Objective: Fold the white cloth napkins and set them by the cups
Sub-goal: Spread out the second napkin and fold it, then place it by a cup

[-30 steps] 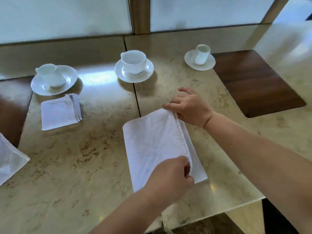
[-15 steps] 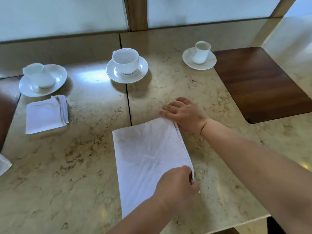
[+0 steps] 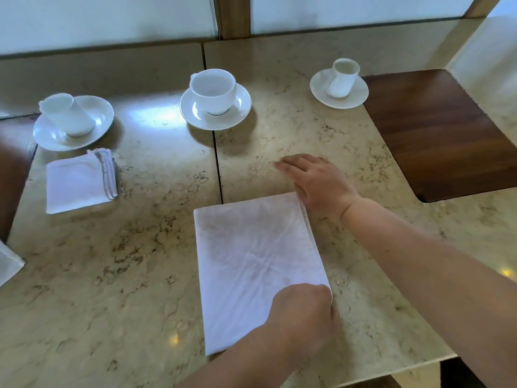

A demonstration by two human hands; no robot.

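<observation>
White napkin (image 3: 251, 264) lies folded flat on the marble bench (image 3: 112, 261), left hand (image 3: 305, 315) pinching its near right corner, right hand (image 3: 316, 183) spread flat at the far right corner.

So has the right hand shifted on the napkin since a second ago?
Yes: the right hand opened flat and slid off the white cloth napkin's far corner, toward the middle white cup.

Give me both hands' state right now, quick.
Left hand: closed, pinching the half-folded white cloth napkin at its near right corner.
Right hand: open, flat at the napkin's far corner.
</observation>
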